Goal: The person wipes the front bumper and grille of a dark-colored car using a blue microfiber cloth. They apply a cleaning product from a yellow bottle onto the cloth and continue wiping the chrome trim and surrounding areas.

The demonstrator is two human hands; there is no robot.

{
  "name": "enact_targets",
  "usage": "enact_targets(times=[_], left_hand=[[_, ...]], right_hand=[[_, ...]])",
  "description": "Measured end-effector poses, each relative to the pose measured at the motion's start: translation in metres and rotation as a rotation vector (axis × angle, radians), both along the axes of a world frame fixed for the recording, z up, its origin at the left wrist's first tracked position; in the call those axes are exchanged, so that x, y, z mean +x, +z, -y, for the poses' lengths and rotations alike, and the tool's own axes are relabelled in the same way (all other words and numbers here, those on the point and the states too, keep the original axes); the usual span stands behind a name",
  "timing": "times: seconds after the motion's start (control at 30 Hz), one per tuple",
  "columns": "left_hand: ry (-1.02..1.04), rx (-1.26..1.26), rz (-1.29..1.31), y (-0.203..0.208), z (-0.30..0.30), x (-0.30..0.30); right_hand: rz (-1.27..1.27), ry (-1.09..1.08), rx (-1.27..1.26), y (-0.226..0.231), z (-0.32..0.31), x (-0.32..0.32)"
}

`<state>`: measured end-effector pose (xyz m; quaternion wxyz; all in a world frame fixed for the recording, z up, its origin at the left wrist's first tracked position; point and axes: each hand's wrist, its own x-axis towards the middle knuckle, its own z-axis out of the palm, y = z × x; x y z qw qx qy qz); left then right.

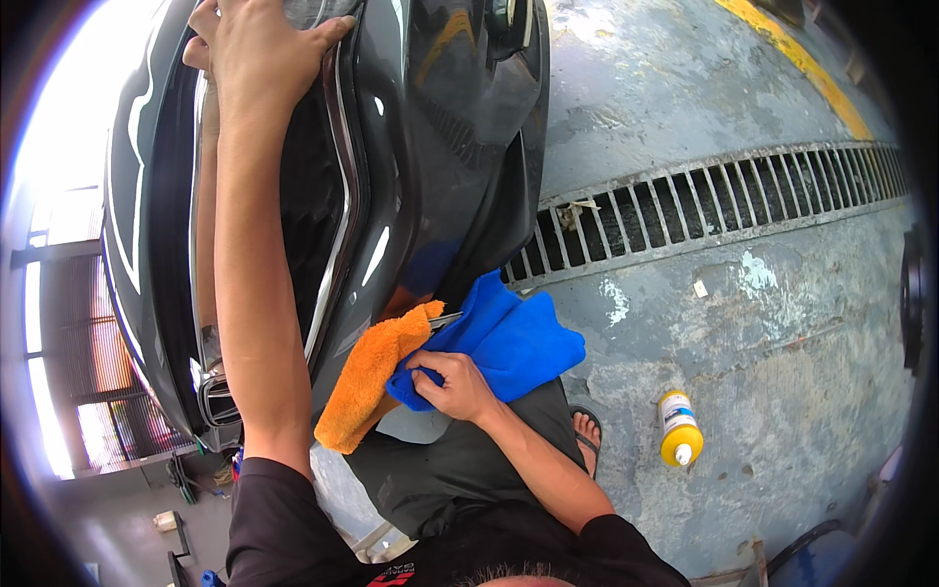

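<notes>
My left hand (264,54) reaches far forward with its fingers spread, thumb resting against the chrome trim around the dark grille (311,210) of a glossy dark grey car (401,127). Its fingertips lie partly at the upper edge of the view. Close to my body, my right hand (458,387) is closed on a bunched blue cloth (523,338). An orange fluffy cloth (367,386) lies just left of that hand, over the leg of my dark trousers.
Right of the car, a metal drain grating (714,201) crosses the grey, worn floor (782,342). A yellow bottle (679,428) with a white nozzle is on the floor beyond my sandalled foot (587,435). A yellow line (797,59) runs across the far floor.
</notes>
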<state>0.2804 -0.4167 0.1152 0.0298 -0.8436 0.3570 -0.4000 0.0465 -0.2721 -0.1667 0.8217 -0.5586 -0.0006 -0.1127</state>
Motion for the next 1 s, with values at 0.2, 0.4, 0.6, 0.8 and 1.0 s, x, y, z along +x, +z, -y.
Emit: enact_targets(times=[0.2,0.4,0.6,0.8,1.0], left_hand=[[-0.001,0.042,-0.033,0.004,-0.002,0.001],[0.018,0.062,-0.051,0.005,-0.003,-0.002],[0.083,0.021,-0.077,0.007,0.004,-0.002],[0.079,-0.016,0.051,-0.006,0.007,0.012],[0.074,-0.070,0.120,-0.014,0.011,0.015]], right_hand=[[0.009,-0.019,-0.009,-0.004,-0.002,0.001],[-0.003,0.006,-0.010,-0.004,-0.002,0.000],[-0.010,0.016,-0.009,-0.004,-0.002,0.000],[-0.007,0.017,-0.005,-0.007,-0.003,0.001],[0.004,-0.003,0.010,-0.003,-0.004,0.001]])
